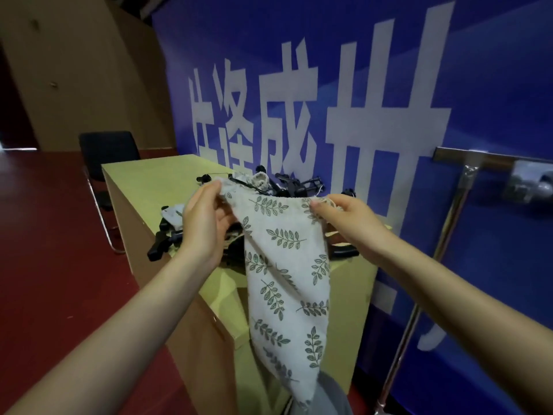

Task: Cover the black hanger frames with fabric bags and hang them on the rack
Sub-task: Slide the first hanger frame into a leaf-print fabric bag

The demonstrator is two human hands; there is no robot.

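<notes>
Here, in the head view, the left hand (206, 223) and right hand (344, 220) each pinch a top corner of a cream fabric bag with green leaf print (287, 265), holding it up. It hangs in front of a heap of black plastic hanger frames (287, 187) on the pale yellow-green table (149, 181), with the shiny metal rack (454, 211) at right.

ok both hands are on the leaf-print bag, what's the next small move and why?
Probably spread the bag's mouth open, then reach for a frame. The left hand and right hand each pinch a top corner of the leaf-print bag, which hangs limp with no frame in it. The black hanger frames lie piled on the table just behind.
</notes>
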